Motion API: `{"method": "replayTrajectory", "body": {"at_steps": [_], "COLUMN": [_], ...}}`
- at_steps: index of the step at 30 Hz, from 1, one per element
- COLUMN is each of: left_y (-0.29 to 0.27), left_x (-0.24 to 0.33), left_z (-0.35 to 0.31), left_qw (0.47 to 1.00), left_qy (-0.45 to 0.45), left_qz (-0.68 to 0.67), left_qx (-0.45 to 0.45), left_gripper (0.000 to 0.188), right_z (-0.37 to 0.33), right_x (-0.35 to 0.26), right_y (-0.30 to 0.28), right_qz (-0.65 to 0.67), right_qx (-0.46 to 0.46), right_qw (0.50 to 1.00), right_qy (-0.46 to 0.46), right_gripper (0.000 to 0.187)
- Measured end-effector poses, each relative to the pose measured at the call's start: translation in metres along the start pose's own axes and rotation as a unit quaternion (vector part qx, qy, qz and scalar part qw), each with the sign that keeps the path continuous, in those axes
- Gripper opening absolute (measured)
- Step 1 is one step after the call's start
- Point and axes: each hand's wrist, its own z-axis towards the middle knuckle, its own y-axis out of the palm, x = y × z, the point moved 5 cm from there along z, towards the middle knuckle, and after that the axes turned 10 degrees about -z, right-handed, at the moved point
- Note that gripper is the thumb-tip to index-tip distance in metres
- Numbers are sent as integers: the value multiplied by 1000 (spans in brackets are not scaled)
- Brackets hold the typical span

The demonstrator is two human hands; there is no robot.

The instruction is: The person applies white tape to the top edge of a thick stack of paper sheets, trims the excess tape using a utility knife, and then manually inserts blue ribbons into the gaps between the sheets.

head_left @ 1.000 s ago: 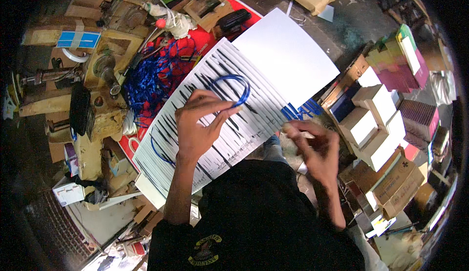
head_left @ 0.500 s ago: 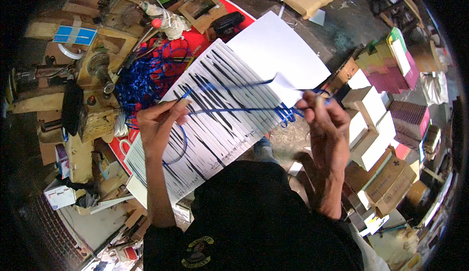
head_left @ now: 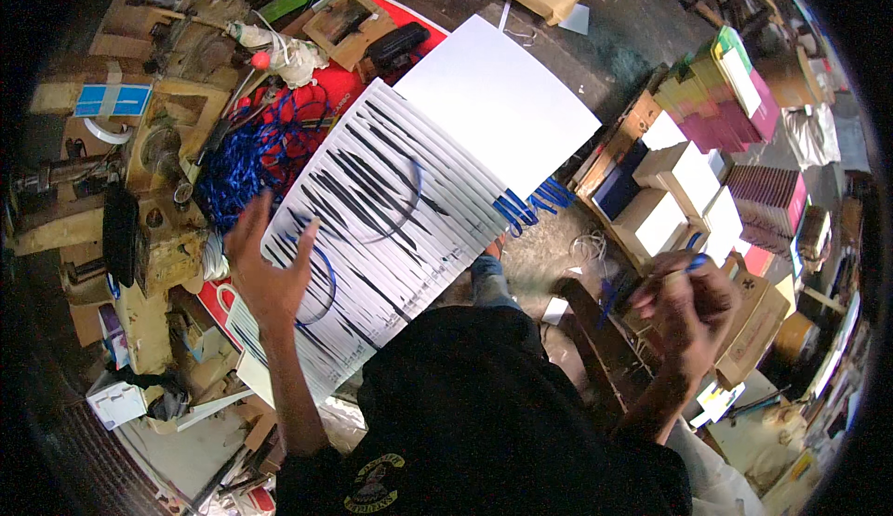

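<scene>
A fanned row of white booklets (head_left: 372, 237) with dark streaks on their edges lies before me, a plain white sheet surface (head_left: 502, 97) at its far end. Above the near left part of the row is my left hand (head_left: 265, 274), fingers spread and nothing gripped. A curved blue ribbon (head_left: 332, 283) lies beside it, and another blue arc crosses the row. Off to the right, my right hand (head_left: 690, 307) is closed in a pinch on a thin blue ribbon, blurred by motion. Short blue ribbon ends (head_left: 532, 203) stick out from the row's right edge.
A tangle of blue ribbon (head_left: 237, 167) lies on a red surface at the left, near a wooden machine (head_left: 172, 223). White book blocks (head_left: 684, 176) and stacked purple-edged books (head_left: 763, 204) stand at the right. An opened cardboard box (head_left: 758, 325) sits behind my right hand.
My right hand has swung right and nearer, away from the booklets, with ribbon in it. The left hand has let go of the ribbon and spread its fingers.
</scene>
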Motion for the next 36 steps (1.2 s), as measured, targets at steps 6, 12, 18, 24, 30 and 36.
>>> {"method": "replayTrajectory", "body": {"at_steps": [6,12,18,24,30,36], "left_y": [6,30,38,44,51,65], "left_x": [135,147,141,147,146,129], "left_z": [-24,-34,-25,-34,-26,11], "left_qw": [520,497,534,521,666,866], "left_qy": [-247,-318,-353,-336,-259,-61], "left_qz": [-745,-701,-709,-729,-653,-485], "left_qx": [-339,-400,-297,-291,-253,-107], "left_gripper": [21,20,21,18,16,23], "right_z": [-24,-43,-41,-28,-13,12], "right_x": [11,48,61,48,85,115], "right_y": [63,73,71,96,95,104], "right_qz": [-128,-153,-190,-23,-32,-50], "right_qx": [-305,-448,-450,-317,-246,-218], "right_qw": [942,877,863,944,963,970], "right_qy": [-45,-80,-128,84,103,96], "right_gripper": [15,34,24,33,19,23]}}
